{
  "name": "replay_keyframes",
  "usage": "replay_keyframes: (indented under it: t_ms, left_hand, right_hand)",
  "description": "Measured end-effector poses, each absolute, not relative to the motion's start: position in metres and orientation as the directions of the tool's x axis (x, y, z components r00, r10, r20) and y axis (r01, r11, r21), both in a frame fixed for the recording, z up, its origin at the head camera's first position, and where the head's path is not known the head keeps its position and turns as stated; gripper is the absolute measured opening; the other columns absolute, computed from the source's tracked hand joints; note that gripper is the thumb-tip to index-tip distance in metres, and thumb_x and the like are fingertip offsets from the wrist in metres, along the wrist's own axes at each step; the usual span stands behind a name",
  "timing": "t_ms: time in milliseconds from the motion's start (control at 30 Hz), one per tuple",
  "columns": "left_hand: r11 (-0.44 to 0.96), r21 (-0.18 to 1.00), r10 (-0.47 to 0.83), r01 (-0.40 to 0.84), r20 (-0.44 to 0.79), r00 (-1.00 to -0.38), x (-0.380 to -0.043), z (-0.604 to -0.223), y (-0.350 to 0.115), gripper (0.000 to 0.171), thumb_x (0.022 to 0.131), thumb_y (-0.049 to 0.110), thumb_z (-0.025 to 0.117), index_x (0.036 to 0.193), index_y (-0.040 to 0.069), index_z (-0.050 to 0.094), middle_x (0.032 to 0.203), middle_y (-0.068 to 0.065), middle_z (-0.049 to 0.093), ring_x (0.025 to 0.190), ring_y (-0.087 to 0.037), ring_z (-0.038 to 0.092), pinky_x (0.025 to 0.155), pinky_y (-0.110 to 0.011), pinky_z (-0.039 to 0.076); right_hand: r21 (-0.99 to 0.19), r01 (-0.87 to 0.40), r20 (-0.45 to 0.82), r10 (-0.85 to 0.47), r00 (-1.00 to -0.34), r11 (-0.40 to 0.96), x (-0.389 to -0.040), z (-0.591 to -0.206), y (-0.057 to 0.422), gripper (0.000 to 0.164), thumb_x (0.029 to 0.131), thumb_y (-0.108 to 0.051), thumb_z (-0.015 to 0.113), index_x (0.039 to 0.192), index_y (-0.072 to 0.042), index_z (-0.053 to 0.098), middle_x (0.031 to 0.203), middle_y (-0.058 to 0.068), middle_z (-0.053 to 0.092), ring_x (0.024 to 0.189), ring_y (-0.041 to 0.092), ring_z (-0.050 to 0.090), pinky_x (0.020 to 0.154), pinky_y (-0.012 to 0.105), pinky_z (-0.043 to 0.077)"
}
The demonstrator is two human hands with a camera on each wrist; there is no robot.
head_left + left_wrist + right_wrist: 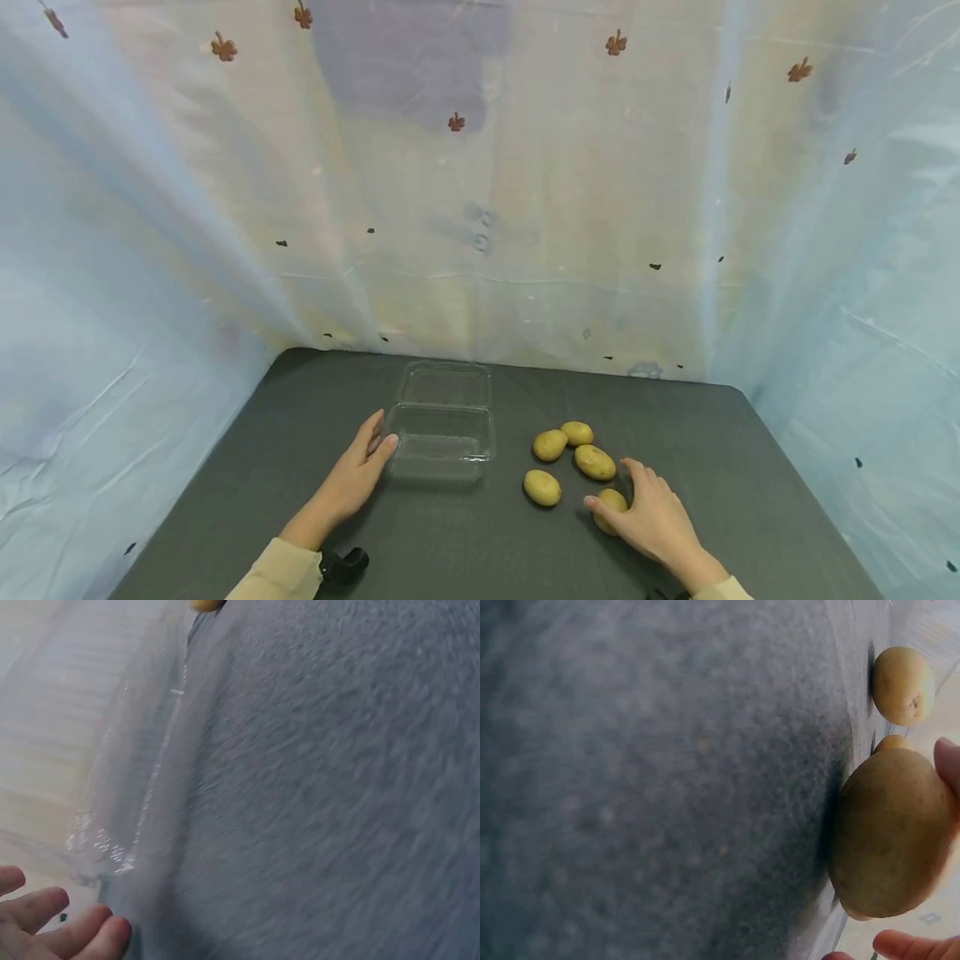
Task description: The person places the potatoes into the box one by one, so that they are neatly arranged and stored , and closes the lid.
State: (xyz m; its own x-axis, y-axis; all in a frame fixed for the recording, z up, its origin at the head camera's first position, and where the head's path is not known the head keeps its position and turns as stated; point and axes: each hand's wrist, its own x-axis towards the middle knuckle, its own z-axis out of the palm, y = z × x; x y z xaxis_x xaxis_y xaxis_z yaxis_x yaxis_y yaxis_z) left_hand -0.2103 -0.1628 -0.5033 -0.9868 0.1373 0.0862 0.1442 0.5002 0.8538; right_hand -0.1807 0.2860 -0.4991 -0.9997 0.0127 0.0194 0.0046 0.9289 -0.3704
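A clear plastic clamshell box (441, 455) stands with its lid raised toward the back of the table. My left hand (348, 479) is at the box's left side, thumb and fingers apart; whether they touch its wall I cannot tell. In the left wrist view its fingers (71, 930) show near the box's corner. My right hand (654, 515) reaches over the nearest potato (609, 512), thumb on one side and fingers on the other. In the right wrist view that potato (892, 832) rests on the table, with a gap between it and the fingers.
Several more potatoes lie between the box and my right hand: one at the front left (542, 488), others behind it, including a potato (595, 462) just beyond my fingers. The dark table (465, 550) is enclosed by pale printed sheeting (525, 208) at the back and sides.
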Motion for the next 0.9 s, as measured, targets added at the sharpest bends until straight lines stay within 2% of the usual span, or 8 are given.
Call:
replay_keyframes:
  t_ms: [133, 267, 367, 467, 667, 900]
  left_hand:
    - [0.430, 0.886, 0.160, 0.173, 0.114, -0.981, -0.213, -0.511, -0.158, 0.073, 0.101, 0.051, 0.041, 0.155, 0.009, 0.014, 0.156, -0.019, 0.021, 0.141, -0.039, 0.025, 0.111, -0.057, 0.025]
    - [0.347, 0.919, 0.189, 0.187, 0.127, -0.974, -0.217, -0.519, -0.159, 0.068, 0.103, 0.043, 0.044, 0.155, 0.011, 0.016, 0.156, -0.019, 0.023, 0.142, -0.038, 0.022, 0.112, -0.056, 0.022]
    - [0.286, 0.940, 0.223, 0.188, 0.126, -0.967, -0.219, -0.524, -0.162, 0.065, 0.103, 0.037, 0.047, 0.155, 0.015, 0.015, 0.156, -0.019, 0.022, 0.142, -0.038, 0.022, 0.111, -0.057, 0.022]
    - [0.266, 0.947, 0.263, 0.178, 0.107, -0.959, -0.220, -0.527, -0.164, 0.068, 0.102, 0.033, 0.051, 0.156, 0.021, 0.012, 0.157, -0.016, 0.020, 0.142, -0.035, 0.024, 0.112, -0.055, 0.023]
    - [0.324, 0.934, 0.298, 0.149, 0.048, -0.953, -0.218, -0.531, -0.162, 0.080, 0.097, 0.035, 0.061, 0.156, 0.029, 0.007, 0.158, -0.012, 0.019, 0.143, -0.031, 0.023, 0.114, -0.051, 0.022]
    - [0.347, 0.930, 0.294, 0.124, 0.018, -0.956, -0.217, -0.532, -0.163, 0.084, 0.094, 0.037, 0.064, 0.156, 0.032, 0.007, 0.158, -0.012, 0.020, 0.141, -0.033, 0.027, 0.114, -0.050, 0.022]
  right_hand:
    - [-0.462, 0.059, -0.017, 0.058, -0.998, 0.885, -0.176, -0.499, 0.289, 0.088, 0.074, -0.075, 0.064, 0.122, -0.003, 0.051, 0.111, 0.012, 0.059, 0.093, 0.027, 0.059, 0.073, 0.045, 0.050]
    - [-0.561, 0.112, -0.084, 0.079, -0.993, 0.820, -0.174, -0.499, 0.289, 0.072, 0.074, -0.068, 0.070, 0.107, -0.007, 0.048, 0.089, 0.006, 0.054, 0.069, 0.018, 0.051, 0.057, 0.031, 0.042]
    - [-0.625, 0.123, -0.119, 0.062, -0.991, 0.771, -0.175, -0.501, 0.290, 0.064, 0.076, -0.061, 0.073, 0.100, -0.009, 0.046, 0.079, 0.005, 0.049, 0.062, 0.016, 0.045, 0.052, 0.027, 0.036]
    - [-0.673, 0.108, -0.130, 0.026, -0.991, 0.732, -0.177, -0.502, 0.293, 0.055, 0.079, -0.055, 0.074, 0.095, -0.008, 0.049, 0.074, 0.004, 0.048, 0.060, 0.015, 0.044, 0.050, 0.026, 0.036]
    - [-0.773, 0.093, -0.194, -0.093, -0.977, 0.628, -0.176, -0.502, 0.304, 0.040, 0.087, -0.040, 0.072, 0.096, -0.005, 0.056, 0.074, 0.005, 0.051, 0.062, 0.015, 0.046, 0.053, 0.027, 0.041]
    - [-0.837, 0.064, -0.208, -0.208, -0.956, 0.544, -0.175, -0.507, 0.314, 0.038, 0.092, -0.030, 0.068, 0.115, -0.001, 0.058, 0.082, 0.006, 0.054, 0.065, 0.014, 0.047, 0.056, 0.028, 0.042]
